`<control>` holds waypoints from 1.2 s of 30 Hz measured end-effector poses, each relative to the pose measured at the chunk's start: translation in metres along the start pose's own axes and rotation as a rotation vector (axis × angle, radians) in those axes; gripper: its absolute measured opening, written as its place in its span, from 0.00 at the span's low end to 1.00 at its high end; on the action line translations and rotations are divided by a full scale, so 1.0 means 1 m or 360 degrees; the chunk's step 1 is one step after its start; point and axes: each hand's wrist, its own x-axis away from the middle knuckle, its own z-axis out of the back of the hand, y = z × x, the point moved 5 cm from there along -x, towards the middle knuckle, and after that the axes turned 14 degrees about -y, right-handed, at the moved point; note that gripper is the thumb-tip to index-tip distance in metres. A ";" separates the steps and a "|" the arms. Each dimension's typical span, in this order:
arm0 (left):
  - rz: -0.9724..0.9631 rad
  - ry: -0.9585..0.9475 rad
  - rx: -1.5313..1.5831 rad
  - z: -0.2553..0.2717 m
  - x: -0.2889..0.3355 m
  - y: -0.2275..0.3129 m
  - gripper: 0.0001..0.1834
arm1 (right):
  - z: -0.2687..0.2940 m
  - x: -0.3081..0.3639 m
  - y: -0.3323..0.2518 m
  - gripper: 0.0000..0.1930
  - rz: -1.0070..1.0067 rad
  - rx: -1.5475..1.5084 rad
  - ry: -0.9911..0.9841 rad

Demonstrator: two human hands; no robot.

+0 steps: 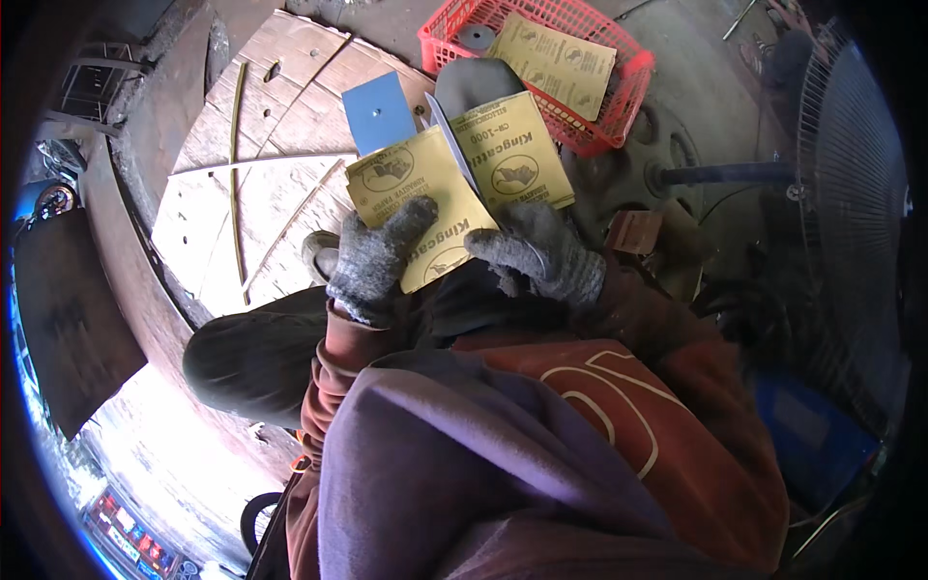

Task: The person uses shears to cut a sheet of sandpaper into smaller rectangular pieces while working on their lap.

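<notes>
Yellow-backed sandpaper is opened out in front of my lap, in two panels that meet along a fold or edge. My left hand (pixel 377 266), in a grey knit glove, is closed on the left sandpaper sheet (pixel 420 179), thumb on top. My right hand (pixel 543 256), gloved likewise, grips the lower edge of the right sandpaper sheet (pixel 512 145); its thumb reaches the left sheet's corner. Pale grey-blue edges show between the panels; I cannot tell whether they are the sheets' other side. Just beyond lies a blue-grey square plate (pixel 380 114) with a small hole.
A red plastic basket (pixel 630 92) at the far side holds more yellow sandpaper (pixel 556 66) and a grey disc (pixel 476 37). Flattened cardboard (pixel 290 87) with a yellowish strip (pixel 236 164) and a white strip (pixel 266 162) covers the floor at left. A large fan (pixel 841 184) stands at right.
</notes>
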 end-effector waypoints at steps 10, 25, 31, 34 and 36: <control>0.0017 0.0044 0.0029 -0.003 0.003 0.001 0.19 | 0.007 -0.015 -0.005 0.25 -0.0270 -0.0173 -0.0170; 0.0028 0.0008 -0.0002 0.003 0.006 0.000 0.24 | 0.017 -0.026 -0.020 0.28 -0.0088 -0.0088 -0.0199; -0.0669 -0.0208 -0.1222 -0.007 0.017 0.019 0.24 | 0.017 -0.023 0.001 0.26 0.0087 -0.0043 0.0014; 0.0097 0.0010 0.0116 0.001 0.006 -0.003 0.24 | 0.015 -0.023 0.007 0.24 0.0001 0.0006 -0.0027; 0.0078 -0.0013 -0.0257 0.008 0.002 -0.004 0.25 | 0.016 -0.025 -0.001 0.25 -0.0057 -0.0084 -0.0123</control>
